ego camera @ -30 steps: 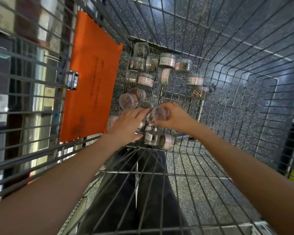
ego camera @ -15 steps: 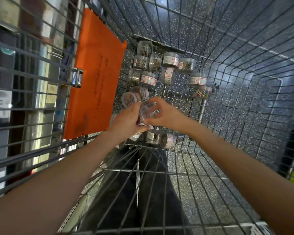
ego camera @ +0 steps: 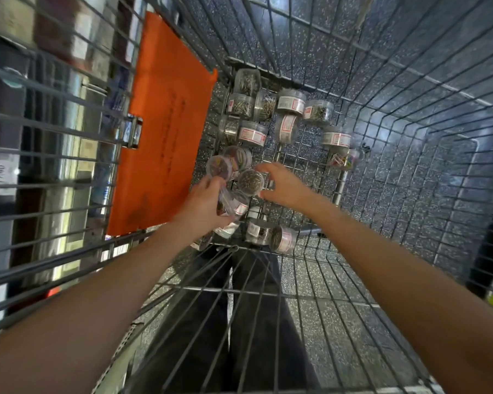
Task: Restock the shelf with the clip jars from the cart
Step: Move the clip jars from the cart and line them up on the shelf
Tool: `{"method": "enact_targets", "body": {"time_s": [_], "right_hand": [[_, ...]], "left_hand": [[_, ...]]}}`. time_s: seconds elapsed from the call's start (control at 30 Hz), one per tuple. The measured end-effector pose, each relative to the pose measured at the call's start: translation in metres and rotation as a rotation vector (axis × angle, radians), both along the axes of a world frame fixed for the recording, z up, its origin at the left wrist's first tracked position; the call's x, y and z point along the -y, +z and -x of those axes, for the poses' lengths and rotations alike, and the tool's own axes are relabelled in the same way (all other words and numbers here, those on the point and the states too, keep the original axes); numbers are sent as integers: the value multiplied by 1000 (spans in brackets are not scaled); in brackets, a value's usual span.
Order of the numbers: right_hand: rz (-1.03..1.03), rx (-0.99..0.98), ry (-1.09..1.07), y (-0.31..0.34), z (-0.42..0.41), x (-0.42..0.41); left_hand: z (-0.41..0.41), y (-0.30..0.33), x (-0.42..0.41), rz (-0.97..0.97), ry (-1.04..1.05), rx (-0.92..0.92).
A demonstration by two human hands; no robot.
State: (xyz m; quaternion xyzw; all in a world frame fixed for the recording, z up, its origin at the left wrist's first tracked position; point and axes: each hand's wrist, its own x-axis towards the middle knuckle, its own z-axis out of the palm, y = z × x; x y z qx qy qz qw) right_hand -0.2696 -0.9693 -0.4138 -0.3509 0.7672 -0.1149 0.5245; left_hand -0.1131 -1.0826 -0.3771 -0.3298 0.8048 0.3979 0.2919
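Your left hand (ego camera: 204, 206) grips a jar (ego camera: 233, 204) over the cart's (ego camera: 410, 143) near edge; your right hand (ego camera: 282, 184), fingers spread, reaches a silver-clip jar (ego camera: 250, 182); more jars (ego camera: 290, 102) lie toward the far edge, beside an orange panel (ego camera: 162, 132).

Clear clip jars (ego camera: 252, 134) lie scattered in wire cart (ego camera: 410, 155).

This is a shop aisle. A wire shopping cart (ego camera: 353, 280) stands on a dark speckled floor (ego camera: 310, 317), and many small clear labelled clip jars (ego camera: 252, 133) lie in its bottom. To the cart's left rise blurred stocked shelves (ego camera: 57, 81). An orange panel (ego camera: 160, 132) hangs on the cart's left side.
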Motion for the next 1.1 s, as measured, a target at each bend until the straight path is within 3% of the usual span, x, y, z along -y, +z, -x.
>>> {"method": "enact_targets", "body": {"time_s": [0.57, 0.9, 1.1], "right_hand": [[-69, -90, -46, -25, -21, 13], [-89, -194, -37, -32, -21, 5], [-73, -150, -85, -30, -18, -1]], "left_hand": [[2, 4, 1, 135, -79, 19], [2, 10, 0, 112, -76, 5], [3, 7, 0, 70, -86, 33]]}}
